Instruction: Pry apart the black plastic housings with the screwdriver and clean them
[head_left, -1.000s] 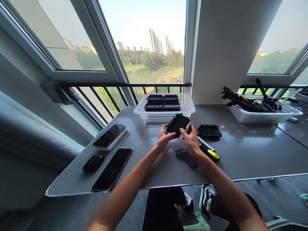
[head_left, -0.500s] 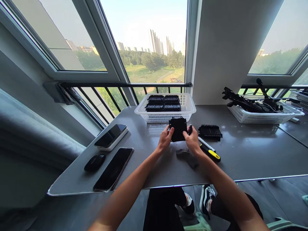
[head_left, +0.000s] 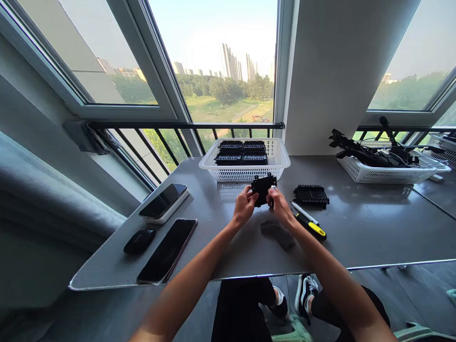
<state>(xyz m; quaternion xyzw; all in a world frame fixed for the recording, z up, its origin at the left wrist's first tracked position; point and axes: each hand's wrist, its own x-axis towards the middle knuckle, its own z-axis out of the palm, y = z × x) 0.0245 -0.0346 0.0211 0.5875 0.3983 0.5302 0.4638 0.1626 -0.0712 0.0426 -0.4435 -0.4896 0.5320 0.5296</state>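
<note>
Above the grey table, my left hand (head_left: 245, 205) is closed on the left edge of a flat black plastic part (head_left: 262, 188) with toothed edges, held tilted. My right hand (head_left: 279, 204) is closed at the right side of the part, fingertips against its edge. A small black pen-like tool is mostly hidden in its grip, with a pale glint at the fingertips. Below the hands lies a crumpled dark grey cloth (head_left: 277, 234). Beside my right wrist are a white marker (head_left: 305, 213) and a black-and-yellow handle (head_left: 315, 229). A similar toothed black part (head_left: 311, 195) lies farther right.
Behind the hands stands a white basket (head_left: 245, 174) holding several similar black parts. Another white basket (head_left: 384, 175) with black pieces and cables is at the right. On the left lie a phone (head_left: 167, 251), a phone atop a white box (head_left: 166, 200) and a black case (head_left: 139, 241).
The black part has turned and tilted in my hands. My right hand has shifted left onto its edge, and the pen-like tool that stood up from the fingers is now mostly hidden.
</note>
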